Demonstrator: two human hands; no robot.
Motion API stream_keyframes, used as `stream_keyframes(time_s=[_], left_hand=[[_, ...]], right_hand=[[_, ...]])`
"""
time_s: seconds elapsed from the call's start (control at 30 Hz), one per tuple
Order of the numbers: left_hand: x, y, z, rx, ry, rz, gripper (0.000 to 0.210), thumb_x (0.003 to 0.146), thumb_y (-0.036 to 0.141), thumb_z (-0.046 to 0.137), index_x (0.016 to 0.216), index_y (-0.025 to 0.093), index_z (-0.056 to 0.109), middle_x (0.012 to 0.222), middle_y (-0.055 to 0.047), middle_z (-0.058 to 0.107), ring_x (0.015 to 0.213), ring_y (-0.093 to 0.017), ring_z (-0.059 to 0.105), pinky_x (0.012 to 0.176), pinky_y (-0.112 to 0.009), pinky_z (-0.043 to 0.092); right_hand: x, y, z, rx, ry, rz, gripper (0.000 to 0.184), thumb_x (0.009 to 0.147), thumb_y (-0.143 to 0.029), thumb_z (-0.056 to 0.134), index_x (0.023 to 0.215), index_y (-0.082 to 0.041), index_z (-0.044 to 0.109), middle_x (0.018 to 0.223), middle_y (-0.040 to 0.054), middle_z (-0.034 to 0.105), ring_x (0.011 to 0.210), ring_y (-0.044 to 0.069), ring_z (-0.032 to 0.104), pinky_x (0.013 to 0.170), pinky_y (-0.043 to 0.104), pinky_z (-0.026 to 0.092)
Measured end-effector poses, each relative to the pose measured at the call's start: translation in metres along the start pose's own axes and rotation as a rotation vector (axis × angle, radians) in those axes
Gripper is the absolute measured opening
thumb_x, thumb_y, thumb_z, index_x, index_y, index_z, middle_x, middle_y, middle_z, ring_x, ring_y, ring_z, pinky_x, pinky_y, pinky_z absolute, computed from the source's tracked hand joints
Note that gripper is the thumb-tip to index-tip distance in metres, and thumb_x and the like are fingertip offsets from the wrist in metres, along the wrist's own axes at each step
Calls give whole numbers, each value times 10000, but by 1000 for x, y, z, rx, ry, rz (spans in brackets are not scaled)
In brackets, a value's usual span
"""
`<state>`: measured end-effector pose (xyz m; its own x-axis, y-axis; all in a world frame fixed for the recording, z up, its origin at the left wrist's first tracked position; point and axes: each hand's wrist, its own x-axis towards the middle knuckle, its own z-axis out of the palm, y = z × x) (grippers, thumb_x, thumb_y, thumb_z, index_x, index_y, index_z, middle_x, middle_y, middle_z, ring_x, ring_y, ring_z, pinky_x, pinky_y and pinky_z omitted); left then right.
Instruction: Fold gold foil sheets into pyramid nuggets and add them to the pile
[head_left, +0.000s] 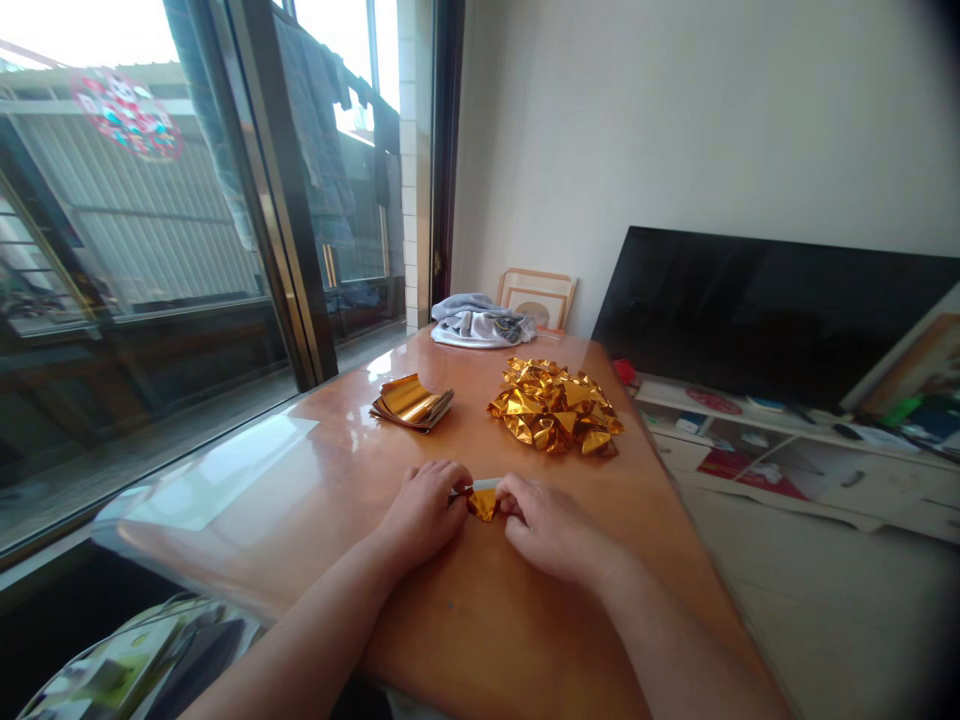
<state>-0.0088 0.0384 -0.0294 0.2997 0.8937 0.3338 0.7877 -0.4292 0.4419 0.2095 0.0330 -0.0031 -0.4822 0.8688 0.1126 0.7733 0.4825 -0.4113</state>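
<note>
Between my two hands is a partly folded piece of gold foil paper (484,503), with a pale edge showing along its top. My left hand (429,505) grips its left end, fingers curled and pressed together. On the other end, my right hand (541,522) pinches the foil paper between thumb and fingers. Beyond my left hand lies a stack of gold foil sheets (411,402), its top sheets curling up. A pile of folded gold foil pieces (559,408) sits beyond my right hand.
The glossy wooden table (465,620) stands beside a sliding glass door (150,250). Folded cloth (480,322) and picture frames (538,296) are at its far end. To the right, a large television (780,310) stands over a white cabinet (855,475).
</note>
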Motion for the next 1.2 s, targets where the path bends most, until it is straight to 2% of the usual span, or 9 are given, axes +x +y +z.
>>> stream_keyframes(time_s=[0.07, 0.17, 0.27, 0.4, 0.57, 0.8, 1.07, 1.2], left_hand=[[0, 2, -1, 39, -18, 9, 132, 851, 179, 539, 927, 239, 630, 955, -19, 672, 945, -218, 606, 846, -366, 389], [-1, 2, -2, 69, -41, 32, 136, 882, 219, 542, 929, 254, 665, 980, -21, 661, 962, -220, 596, 856, -367, 378], [0, 0, -1, 75, -64, 38, 160, 893, 231, 547, 930, 264, 699, 1007, -29, 652, 987, -222, 587, 856, -360, 379], [0, -1, 1, 95, -78, 45, 182, 908, 253, 549, 944, 277, 726, 1010, -41, 640, 992, -229, 575, 840, -358, 381], [0, 1, 2, 118, -80, 70, 195, 926, 254, 533, 937, 284, 726, 993, -37, 637, 986, -230, 564, 853, -366, 377], [-1, 6, -1, 143, -132, 163, 316, 927, 203, 502, 1133, 353, 688, 993, -28, 627, 974, -224, 556, 864, -364, 369], [1, 4, 2, 151, -164, 111, 279, 921, 223, 493, 1067, 329, 707, 1021, -42, 607, 982, -231, 556, 865, -358, 386], [2, 5, 3, 157, -173, 100, 277, 909, 219, 497, 1039, 329, 715, 1023, -42, 609, 1001, -241, 554, 874, -377, 379]], right_hand=[[2, 6, 3, 44, 20, 51, 189, 826, -141, 539, 966, -238, 622, 858, -10, 691, 772, 164, 605, 670, 241, 379], [7, 15, 9, 79, 72, 3, 136, 868, -142, 522, 898, -224, 627, 910, 5, 682, 824, 159, 605, 720, 241, 398], [10, 20, 14, 71, 116, -29, 162, 893, -153, 521, 912, -217, 669, 957, 30, 660, 865, 163, 603, 772, 250, 417], [10, 21, 16, 17, 75, -68, 237, 919, -192, 522, 998, -264, 734, 974, 37, 646, 878, 167, 604, 794, 261, 427], [11, 18, 17, -64, 33, -84, 241, 938, -243, 523, 957, -273, 761, 944, 40, 638, 862, 171, 600, 772, 267, 425], [14, 19, 17, -57, 32, -74, 253, 942, -259, 511, 991, -280, 759, 945, 33, 639, 863, 166, 605, 774, 261, 428], [9, 13, 10, -142, 12, -86, 300, 922, -244, 513, 1107, -323, 735, 1004, 35, 651, 923, 187, 595, 803, 278, 416], [6, 4, 6, -212, -27, -100, 282, 901, -244, 530, 1072, -305, 746, 1025, 50, 667, 960, 209, 586, 823, 300, 411]])
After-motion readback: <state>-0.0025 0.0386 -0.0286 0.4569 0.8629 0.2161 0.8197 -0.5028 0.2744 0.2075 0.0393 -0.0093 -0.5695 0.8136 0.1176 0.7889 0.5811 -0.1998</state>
